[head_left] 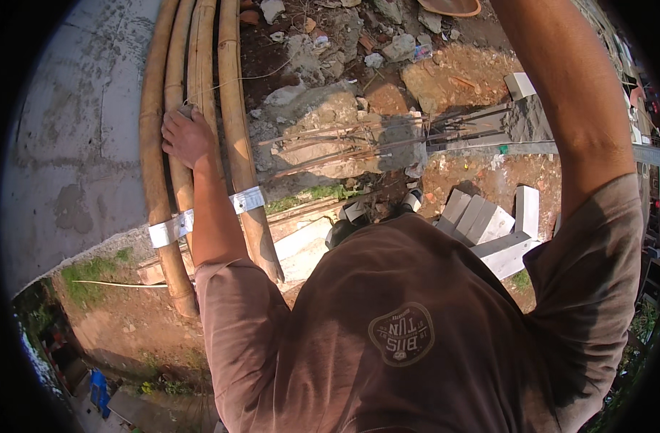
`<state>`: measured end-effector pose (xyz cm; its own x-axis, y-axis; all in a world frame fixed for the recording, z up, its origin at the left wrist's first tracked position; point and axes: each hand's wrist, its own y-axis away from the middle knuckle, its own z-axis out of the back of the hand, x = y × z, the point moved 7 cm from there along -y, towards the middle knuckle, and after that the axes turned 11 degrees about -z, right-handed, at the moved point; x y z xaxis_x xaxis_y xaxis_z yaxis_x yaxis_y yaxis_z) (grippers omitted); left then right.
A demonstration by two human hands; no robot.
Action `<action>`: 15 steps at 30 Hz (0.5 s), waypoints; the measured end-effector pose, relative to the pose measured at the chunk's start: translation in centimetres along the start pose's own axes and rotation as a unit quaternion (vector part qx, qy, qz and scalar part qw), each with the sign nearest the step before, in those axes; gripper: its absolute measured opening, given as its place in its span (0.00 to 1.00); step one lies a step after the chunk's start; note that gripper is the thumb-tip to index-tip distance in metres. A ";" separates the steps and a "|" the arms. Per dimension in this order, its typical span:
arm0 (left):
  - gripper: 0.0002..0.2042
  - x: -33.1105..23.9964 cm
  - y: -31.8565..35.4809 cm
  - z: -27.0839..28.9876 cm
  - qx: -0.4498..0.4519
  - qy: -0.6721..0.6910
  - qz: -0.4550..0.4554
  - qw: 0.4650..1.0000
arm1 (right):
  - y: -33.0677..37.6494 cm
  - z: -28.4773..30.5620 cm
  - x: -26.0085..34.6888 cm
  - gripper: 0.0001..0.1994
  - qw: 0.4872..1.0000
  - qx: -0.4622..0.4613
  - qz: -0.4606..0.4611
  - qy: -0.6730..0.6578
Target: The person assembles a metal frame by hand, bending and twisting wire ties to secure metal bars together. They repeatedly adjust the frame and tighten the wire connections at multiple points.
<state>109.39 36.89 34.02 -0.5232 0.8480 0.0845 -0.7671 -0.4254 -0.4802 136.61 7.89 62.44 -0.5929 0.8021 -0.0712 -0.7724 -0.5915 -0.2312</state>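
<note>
My left hand rests against a row of several upright bamboo poles. Its fingers are curled round a small grey piece, mostly hidden by the hand, whose kind I cannot make out. A thin string runs from near that piece across the poles to the right. Lower down, white strips cross the poles. My right arm is raised and leaves the picture at the top, so the right hand is out of sight.
A grey plastered wall stands left of the poles. Rusty steel bars stick out over rubble in the middle. Grey blocks lie on the soil near my feet at right. A shallow brown pan shows at the top edge.
</note>
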 end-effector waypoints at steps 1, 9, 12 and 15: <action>0.24 -0.1 0.0 0.0 0.003 0.007 0.003 1.000 | 2.0 -1.4 1.3 0.17 0.998 0.046 0.009 -0.041; 0.28 0.1 0.0 -0.4 0.009 0.022 0.006 1.000 | 25.2 -4.0 4.2 0.21 0.938 0.053 -0.028 -0.341; 0.29 0.6 -0.1 1.0 -0.015 0.095 -0.004 0.995 | 36.4 -9.3 2.6 0.23 0.884 0.195 -0.133 -0.405; 0.24 1.4 0.8 2.6 -0.094 0.221 -0.043 0.970 | 48.2 -17.8 -0.4 0.22 0.826 0.315 -0.274 -0.379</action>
<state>107.07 36.89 36.02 -0.2180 0.9485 -0.2300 -0.6982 -0.3162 -0.6423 103.68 -19.45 34.04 0.0965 0.8226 0.5604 -0.7957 -0.2745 0.5399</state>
